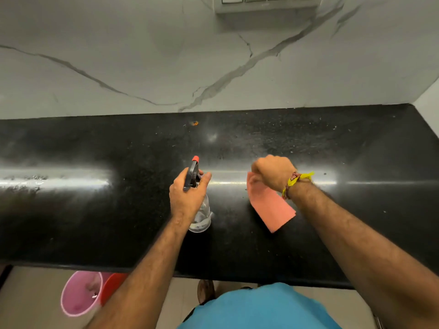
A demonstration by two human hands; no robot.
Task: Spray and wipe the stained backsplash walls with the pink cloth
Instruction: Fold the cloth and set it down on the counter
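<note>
fingers of our right hand (273, 173) curl out of sight under the knuckles, gripping the upper end of the pink cloth (273, 208), which hangs down over the black counter (95, 222), while our left hand (187, 194) wraps the neck of the clear spray bottle (202, 217), hiding most of its black trigger. switch plate (266, 1) is cut off at the top of the marbled backsplash wall (118, 55), and two buckets (80, 293) peep from under the counter's front edge; wide bare counter lies to both sides of our hands
</note>
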